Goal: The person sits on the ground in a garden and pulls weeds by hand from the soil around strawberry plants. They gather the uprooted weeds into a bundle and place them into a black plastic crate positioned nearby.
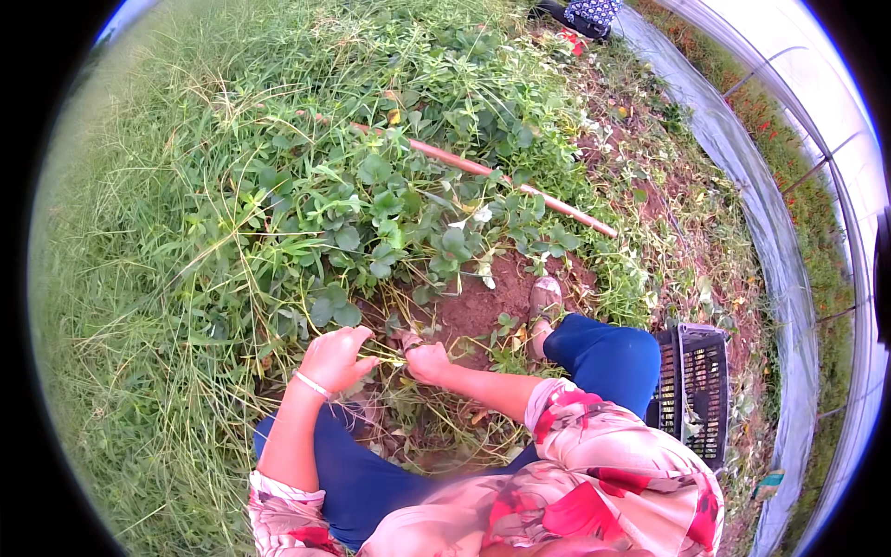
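My left hand [337, 358], with a pale band on its wrist, is low in the middle of the view, its fingers curled round thin plant stems [387, 356]. These pale green stems run across to my right hand [427, 363], which is closed on their other end. Inside the fists the stems are hidden. Just beyond both hands, leafy strawberry plants [379, 202] grow tangled with tall grass. Bare reddish soil [480, 306] shows between the leaves and my shoe [545, 296]. Loose pulled stems and dry stalks [459, 418] lie between my legs.
A pinkish pole [459, 160] lies slantwise across the plants. By my right knee stands a black plastic crate [704, 390] with slotted sides. Plastic sheeting [759, 202] borders the bed on the right, beside a framed tunnel wall. Another person's patterned clothing [592, 10] shows at the top.
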Available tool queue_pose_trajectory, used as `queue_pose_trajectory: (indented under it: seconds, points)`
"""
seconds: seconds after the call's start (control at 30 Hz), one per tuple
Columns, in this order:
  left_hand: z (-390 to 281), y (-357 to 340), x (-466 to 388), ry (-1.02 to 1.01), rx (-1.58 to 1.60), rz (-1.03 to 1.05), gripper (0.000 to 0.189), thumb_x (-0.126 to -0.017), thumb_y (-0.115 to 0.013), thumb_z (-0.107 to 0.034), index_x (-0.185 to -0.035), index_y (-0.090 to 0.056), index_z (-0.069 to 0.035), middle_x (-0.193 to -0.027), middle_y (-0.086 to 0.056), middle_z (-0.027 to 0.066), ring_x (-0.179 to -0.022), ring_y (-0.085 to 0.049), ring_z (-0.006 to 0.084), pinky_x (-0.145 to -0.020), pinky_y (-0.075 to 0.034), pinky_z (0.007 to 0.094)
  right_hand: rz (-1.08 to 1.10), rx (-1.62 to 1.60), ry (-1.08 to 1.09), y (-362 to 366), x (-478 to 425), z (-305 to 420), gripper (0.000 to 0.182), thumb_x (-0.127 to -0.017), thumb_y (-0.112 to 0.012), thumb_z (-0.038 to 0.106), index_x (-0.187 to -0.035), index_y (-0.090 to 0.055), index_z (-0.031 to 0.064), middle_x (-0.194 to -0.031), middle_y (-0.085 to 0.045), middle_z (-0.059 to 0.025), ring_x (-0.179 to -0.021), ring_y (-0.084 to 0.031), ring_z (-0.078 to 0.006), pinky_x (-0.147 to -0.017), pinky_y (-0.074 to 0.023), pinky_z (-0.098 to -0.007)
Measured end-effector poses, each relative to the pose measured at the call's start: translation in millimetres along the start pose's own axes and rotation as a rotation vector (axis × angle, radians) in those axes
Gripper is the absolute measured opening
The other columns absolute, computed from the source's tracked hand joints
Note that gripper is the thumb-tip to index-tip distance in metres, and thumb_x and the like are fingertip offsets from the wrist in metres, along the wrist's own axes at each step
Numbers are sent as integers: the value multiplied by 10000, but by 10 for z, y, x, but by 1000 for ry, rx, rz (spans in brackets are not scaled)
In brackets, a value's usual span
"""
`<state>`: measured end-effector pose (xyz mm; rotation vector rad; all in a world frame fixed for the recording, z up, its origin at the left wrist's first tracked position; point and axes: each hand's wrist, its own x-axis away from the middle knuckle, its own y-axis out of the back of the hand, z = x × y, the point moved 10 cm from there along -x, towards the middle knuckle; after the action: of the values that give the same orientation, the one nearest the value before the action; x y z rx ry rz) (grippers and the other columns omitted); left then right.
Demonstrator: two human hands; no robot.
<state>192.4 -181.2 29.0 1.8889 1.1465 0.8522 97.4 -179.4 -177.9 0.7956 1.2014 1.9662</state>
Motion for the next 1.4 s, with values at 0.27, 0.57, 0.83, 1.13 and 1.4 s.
queue_pose_trajectory:
  seconds: [0.27, 0.57, 0.83, 1.13, 1.4]
  points:
    - [175, -14, 52, 78, 79, -1, 360, -703, -659, -276, -965, -565, -47, -783, -618, 153, -794, -587, 327, -705, -461, 405, 45, 117, -32, 123, 339, 20, 102, -649, -562, 144, -651, -591, 47, -612, -602, -110, -552, -604, -263, -437, -381, -424]
    - [272, -74, 16, 63, 142, -40, 328, -687, -669, -143, -973, -575, -11, -671, -613, 116, -560, -577, 199, -548, -451, 304, -76, 208, -209, -109, 850, -532, 86, -637, -602, 145, -656, -608, 61, -681, -614, -74, -581, -601, -255, -402, -363, -408]
    - [483, -322, -244, 76, 138, 42, 278, -707, -648, -81, -959, -577, 13, -575, -515, 41, -511, -458, 106, -502, -388, 265, -243, -44, -297, 756, 1520, -703, 87, -568, -574, 95, -511, -525, 52, -499, -545, -74, -437, -539, -271, -357, -390, -371]
    - [543, -516, -391, 175, 160, 153, 263, -757, -601, -84, -996, -568, 21, -615, -579, 46, -496, -515, 94, -483, -398, 255, -264, -209, -376, 1199, 1941, -856, 113, -578, -552, 108, -562, -578, -1, -538, -572, -160, -538, -601, -328, -434, -449, -432]
    - [633, -583, -459, 247, 237, 147, 317, -764, -611, -85, -1049, -543, 37, -667, -601, 76, -500, -533, 97, -461, -420, 231, -300, -273, -421, 1505, 2073, -950, 170, -666, -540, 146, -636, -586, -14, -620, -588, -186, -619, -611, -339, -523, -484, -428]
